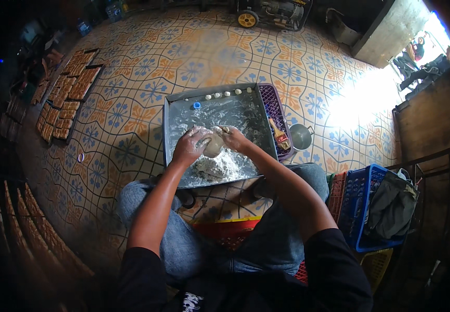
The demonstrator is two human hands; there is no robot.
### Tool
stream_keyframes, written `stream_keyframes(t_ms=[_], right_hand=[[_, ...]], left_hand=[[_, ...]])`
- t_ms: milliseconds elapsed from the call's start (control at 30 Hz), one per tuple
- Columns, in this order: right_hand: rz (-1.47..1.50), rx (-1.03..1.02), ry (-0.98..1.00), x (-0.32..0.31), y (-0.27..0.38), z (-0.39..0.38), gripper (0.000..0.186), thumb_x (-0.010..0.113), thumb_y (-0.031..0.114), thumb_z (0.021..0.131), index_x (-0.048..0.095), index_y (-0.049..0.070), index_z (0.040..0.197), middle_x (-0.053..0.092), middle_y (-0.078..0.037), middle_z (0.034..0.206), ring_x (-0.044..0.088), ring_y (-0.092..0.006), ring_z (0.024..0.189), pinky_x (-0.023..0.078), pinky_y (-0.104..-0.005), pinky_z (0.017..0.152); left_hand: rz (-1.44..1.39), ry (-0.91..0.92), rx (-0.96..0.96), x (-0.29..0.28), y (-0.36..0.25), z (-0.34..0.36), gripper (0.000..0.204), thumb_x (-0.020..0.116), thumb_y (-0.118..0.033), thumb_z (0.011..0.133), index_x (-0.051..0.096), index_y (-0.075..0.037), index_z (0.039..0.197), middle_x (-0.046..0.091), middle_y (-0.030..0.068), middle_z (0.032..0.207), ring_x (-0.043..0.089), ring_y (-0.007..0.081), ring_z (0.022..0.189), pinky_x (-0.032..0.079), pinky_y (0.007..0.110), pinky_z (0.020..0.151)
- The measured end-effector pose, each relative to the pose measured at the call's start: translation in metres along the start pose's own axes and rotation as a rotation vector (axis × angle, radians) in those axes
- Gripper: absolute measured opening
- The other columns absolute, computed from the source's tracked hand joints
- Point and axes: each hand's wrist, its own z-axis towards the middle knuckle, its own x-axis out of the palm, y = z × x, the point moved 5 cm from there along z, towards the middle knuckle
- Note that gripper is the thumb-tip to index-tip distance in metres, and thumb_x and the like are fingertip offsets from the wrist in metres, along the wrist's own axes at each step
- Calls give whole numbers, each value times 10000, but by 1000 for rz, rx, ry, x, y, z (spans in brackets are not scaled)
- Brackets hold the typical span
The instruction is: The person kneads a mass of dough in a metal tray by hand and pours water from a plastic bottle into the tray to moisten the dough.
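Observation:
A pale, flattened piece of dough (214,146) is held between my two hands over a large grey metal tray (168,140). Floury fingers of my left hand (189,145) grip the dough's left side. On its far right side, my right hand (233,138) has its fingers closed on the edge. Just below the dough lies a heap of white flour (218,167), and flour is smeared across the tray. Several small dough balls (227,94) line the tray's far edge. A small blue cap (197,105) rests inside, nearer the far left corner.
A purple crate (270,99) holding a brush (279,136) adjoins the tray's right side, beside a metal pot (302,137). Blue crate (357,208) with dark cloth stands right. Trays of baked pieces (67,96) lie far left. A yellow-wheeled machine (271,13) stands at the back.

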Motion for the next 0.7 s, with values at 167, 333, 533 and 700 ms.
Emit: stream_keyframes(t_ms=[167, 333, 533, 700], right_hand=[[76, -14, -12, -5, -27, 3, 379, 522, 295, 1080, 649, 19, 1307, 715, -200, 1171, 667, -285, 1003, 519, -403, 934], [-188, -205, -56, -4, -33, 1, 307, 507, 226, 1055, 659, 21, 1227, 713, -217, 1084, 669, -336, 930, 518, -460, 849], [-311, -33, 30, 12, -49, -9, 270, 507, 211, 1023, 664, 9, 1110, 693, -268, 1041, 660, -386, 907, 505, -492, 834], [-277, -22, 23, 5, -60, -12, 268, 516, 208, 1021, 677, 16, 1116, 707, -253, 1029, 667, -360, 908, 515, -474, 837]], left_hand=[[198, 13, 54, 1, -20, 5, 356, 756, -267, 898, 731, -158, 1236, 691, 108, 1183, 611, 335, 1147, 521, 446, 987], [288, 55, 66, 11, -19, 3, 374, 751, -308, 886, 735, -143, 1222, 680, 98, 1196, 586, 329, 1158, 507, 449, 991], [291, 102, 141, 32, -9, -9, 360, 735, -234, 859, 735, -160, 1211, 670, 117, 1215, 561, 349, 1223, 463, 470, 1046], [260, 197, 148, 48, -8, -11, 347, 694, -273, 908, 720, -123, 1220, 630, 153, 1313, 517, 367, 1310, 383, 509, 1104]])
